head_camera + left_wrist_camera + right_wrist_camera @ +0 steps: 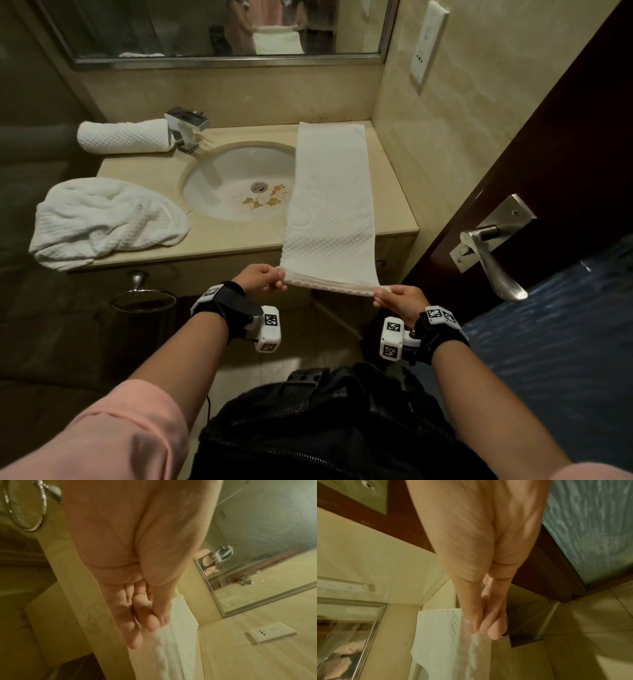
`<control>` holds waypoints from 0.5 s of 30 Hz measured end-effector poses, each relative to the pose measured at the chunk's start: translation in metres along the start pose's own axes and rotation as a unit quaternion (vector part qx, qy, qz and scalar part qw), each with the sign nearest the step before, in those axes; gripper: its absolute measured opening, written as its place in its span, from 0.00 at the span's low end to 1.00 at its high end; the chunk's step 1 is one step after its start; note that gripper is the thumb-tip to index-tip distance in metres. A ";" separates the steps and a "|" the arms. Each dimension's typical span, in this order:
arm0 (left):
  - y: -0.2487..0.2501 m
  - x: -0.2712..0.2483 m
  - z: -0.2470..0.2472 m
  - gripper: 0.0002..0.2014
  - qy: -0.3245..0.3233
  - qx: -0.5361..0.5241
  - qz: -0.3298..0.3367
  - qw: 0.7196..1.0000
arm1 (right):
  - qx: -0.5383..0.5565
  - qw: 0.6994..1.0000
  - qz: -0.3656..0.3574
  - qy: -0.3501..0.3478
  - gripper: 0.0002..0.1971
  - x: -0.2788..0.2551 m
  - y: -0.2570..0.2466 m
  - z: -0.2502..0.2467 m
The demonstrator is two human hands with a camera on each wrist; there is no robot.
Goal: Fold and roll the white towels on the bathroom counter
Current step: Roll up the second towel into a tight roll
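A long folded white towel (329, 198) stretches from the counter (144, 171) toward the person, its near corners pinched by the left hand (262, 278) and right hand (400, 300); it looks soft, light and floppy, best held at those corners.

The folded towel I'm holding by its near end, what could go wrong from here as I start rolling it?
1. The folded towel overlaps the sink rim, and the basin shows brown stains; its left edge could sag in and get soiled.
2. The left hand and right hand pinch only the near corners, held off the counter edge, so the layers could slip apart.
3. Rolling from mid-air may start skewed.
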State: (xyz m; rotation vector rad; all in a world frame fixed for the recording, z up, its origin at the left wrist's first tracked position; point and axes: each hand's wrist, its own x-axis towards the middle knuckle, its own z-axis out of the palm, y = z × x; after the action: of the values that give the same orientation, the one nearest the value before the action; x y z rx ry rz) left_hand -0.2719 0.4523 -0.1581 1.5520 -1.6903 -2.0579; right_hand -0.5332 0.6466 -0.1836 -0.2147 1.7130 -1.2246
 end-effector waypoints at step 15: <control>-0.007 0.000 0.016 0.07 0.060 -0.107 -0.093 0.988 | -0.104 0.981 0.163 0.008 0.36 0.050 0.007 -0.019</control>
State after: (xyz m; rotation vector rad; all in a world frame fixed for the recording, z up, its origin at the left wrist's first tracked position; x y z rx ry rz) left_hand -0.2796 0.4660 -0.1654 1.7786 -1.2810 -2.0977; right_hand -0.5704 0.6309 -0.2188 -0.0433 1.8071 -0.8097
